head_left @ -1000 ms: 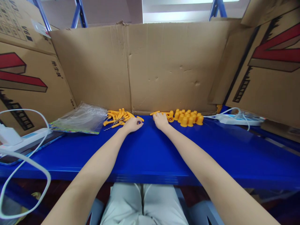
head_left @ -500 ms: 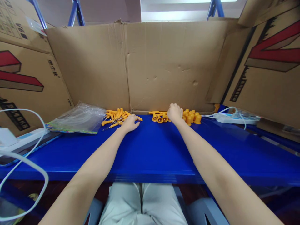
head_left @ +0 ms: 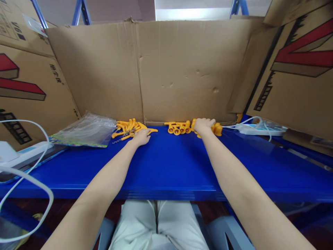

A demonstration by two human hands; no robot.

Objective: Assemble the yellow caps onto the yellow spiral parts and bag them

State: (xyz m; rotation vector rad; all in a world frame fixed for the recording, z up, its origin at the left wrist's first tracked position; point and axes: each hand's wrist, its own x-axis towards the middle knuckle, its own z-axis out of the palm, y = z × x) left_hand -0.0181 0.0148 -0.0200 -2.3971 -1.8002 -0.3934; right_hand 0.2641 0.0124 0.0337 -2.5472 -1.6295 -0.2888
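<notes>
Left hand (head_left: 142,136) flat, loose, touching orange sticks (head_left: 127,125). Right hand (head_left: 204,125) curled over orange caps (head_left: 218,129) (gripping one? can't tell). Blue table (head_left: 166,163), cardboard walls (head_left: 182,69).

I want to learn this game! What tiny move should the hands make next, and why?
Probably the right hand should close on one orange cap and lift it: it lies on that pile, while the left hand touches the orange sticks.
</notes>
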